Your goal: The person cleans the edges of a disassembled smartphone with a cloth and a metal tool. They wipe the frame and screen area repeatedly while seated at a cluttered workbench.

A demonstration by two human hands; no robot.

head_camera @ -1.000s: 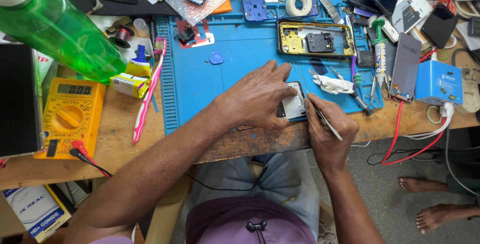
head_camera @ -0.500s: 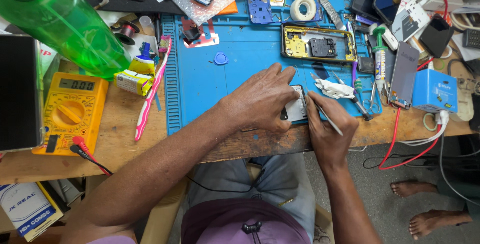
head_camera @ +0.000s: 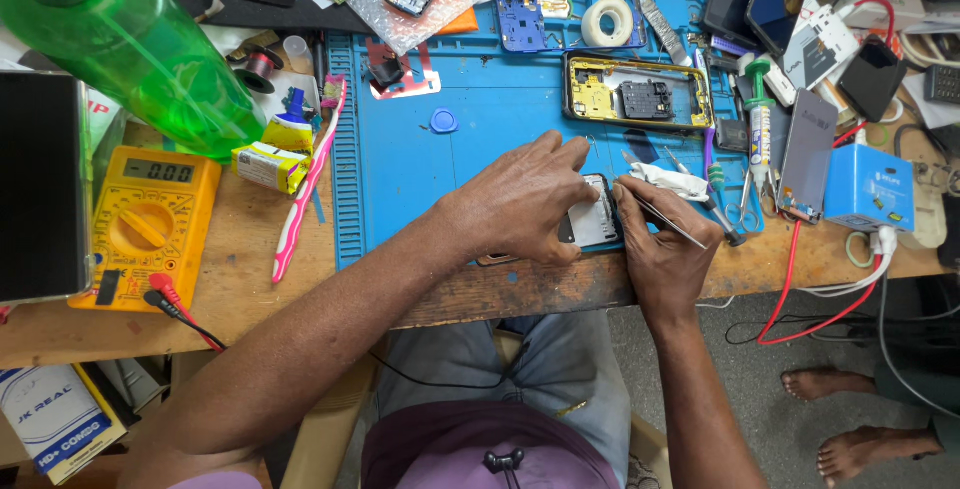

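Observation:
My left hand (head_camera: 520, 199) presses down on a small phone part with a pale panel (head_camera: 592, 219), which lies at the near edge of the blue work mat (head_camera: 420, 169). Fingers cover most of the part. My right hand (head_camera: 665, 249) grips thin metal tweezers (head_camera: 668, 217), their tip touching the part's right edge. A crumpled white wipe (head_camera: 672, 181) lies just beyond my right hand. Farther back on the mat rests an opened phone frame with yellow inner parts (head_camera: 638, 91).
A yellow multimeter (head_camera: 145, 224) with red probe lead, a pink toothbrush (head_camera: 305, 179) and a green spray bottle (head_camera: 140, 44) sit left. A blue frame (head_camera: 545, 17), tape roll (head_camera: 608, 21), small tools, a blue box (head_camera: 868, 189) and cables crowd the back and right. Another person's bare feet (head_camera: 850, 419) rest on the floor.
Both hands stay on the phone part; the tweezers have shifted slightly at its right edge. The camera view has drifted a little.

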